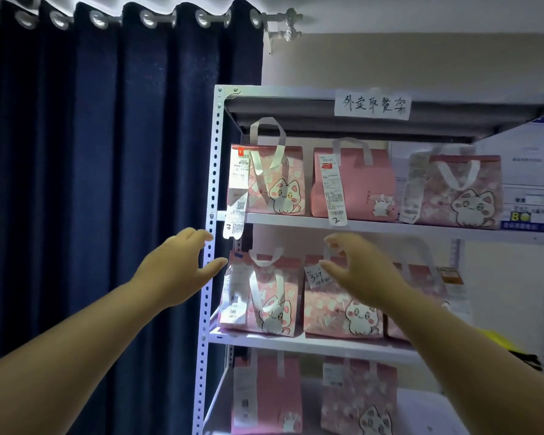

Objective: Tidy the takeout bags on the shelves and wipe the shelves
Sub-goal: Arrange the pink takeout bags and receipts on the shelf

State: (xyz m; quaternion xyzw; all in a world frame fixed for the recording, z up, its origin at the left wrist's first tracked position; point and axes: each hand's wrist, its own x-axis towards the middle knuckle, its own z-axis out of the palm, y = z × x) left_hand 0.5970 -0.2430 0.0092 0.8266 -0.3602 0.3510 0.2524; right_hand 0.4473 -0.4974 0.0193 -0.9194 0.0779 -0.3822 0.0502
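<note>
My left hand (pixel 182 265), my right hand (pixel 361 271): both spread, empty, before pink cat takeout bags (pixel 264 309) on white shelving (pixel 214 171).

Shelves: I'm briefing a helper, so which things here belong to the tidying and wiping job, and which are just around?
Job: pink takeout bags, their receipts, white shelves, left hand and right hand, both reaching in empty.
Just around: blue curtain, curtain rod, handwritten sign, wall notices.
</note>
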